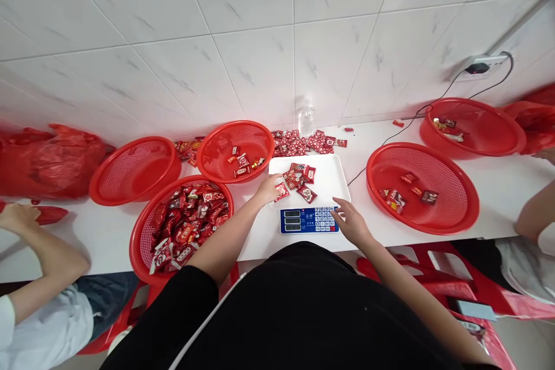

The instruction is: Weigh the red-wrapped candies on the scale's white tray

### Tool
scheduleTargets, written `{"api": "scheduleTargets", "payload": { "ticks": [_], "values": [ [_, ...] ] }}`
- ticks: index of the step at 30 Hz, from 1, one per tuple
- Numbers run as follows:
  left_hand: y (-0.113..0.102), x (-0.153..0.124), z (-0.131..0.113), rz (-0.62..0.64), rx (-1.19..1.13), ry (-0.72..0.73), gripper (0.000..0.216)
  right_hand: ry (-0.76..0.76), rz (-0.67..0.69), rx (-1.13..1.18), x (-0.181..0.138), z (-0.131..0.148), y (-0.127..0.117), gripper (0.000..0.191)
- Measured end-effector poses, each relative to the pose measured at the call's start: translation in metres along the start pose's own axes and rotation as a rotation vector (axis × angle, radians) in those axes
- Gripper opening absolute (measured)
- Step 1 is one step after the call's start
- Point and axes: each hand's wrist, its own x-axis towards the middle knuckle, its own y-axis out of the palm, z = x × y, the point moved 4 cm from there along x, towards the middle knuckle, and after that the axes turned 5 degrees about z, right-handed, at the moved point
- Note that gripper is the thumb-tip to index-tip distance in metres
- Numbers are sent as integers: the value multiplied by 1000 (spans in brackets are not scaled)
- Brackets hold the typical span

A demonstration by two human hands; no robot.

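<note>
A digital scale [310, 221] with a white pan [333, 170] and a blue keypad panel stands in front of me. Several red wrapped candies [307, 193] lie on the pan in a loose cluster. My left hand [266, 189] is at the pan's left edge, its fingertips closed on a small red candy packet [281, 191]. By the right end of the keypad is my right hand [352, 222], fingers apart and holding nothing. Whether its fingertips touch the scale, I cannot tell.
A full basket of candies [186, 225] stands left of me. Other red baskets [236, 127], [134, 144] and a right-hand basket [472, 208] surround the scale. Loose packets [299, 143] and a clear bottle [306, 119] sit by the wall. A co-worker's hand [19, 217] shows left.
</note>
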Motion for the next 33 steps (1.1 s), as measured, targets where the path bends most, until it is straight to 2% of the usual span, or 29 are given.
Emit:
{"api": "scheduleTargets", "payload": {
  "ticks": [3, 6, 8, 10, 13, 15, 20, 24, 27, 33],
  "values": [
    [3, -21, -5, 92, -210, 7, 72, 54, 65, 202, 2, 9, 14, 51],
    [26, -44, -23, 258, -372, 132, 77, 115, 239, 595, 1, 25, 38, 60],
    [46, -55, -37, 318, -341, 233, 78, 134, 348, 828, -3, 37, 51, 60],
    [62, -59, -48, 321, -214, 339, 78, 162, 360, 921, -5, 42, 57, 51],
    [72, -49, -54, 260, 43, 454, 82, 239, 248, 875, -8, 29, 52, 38],
    [70, -33, -54, 214, 204, 463, 90, 292, 190, 839, -12, 14, 46, 36],
    [64, 13, -51, 206, 557, 398, 108, 353, 142, 820, -30, -13, 36, 34],
    [67, 37, -50, 244, 672, 304, 115, 349, 121, 796, -41, -17, 33, 38],
    [69, 44, -48, 208, 671, 258, 106, 336, 93, 765, -43, -18, 29, 40],
    [67, 40, -49, 5, 614, 273, 63, 317, 89, 735, -41, -28, 25, 32]
  ]
}}
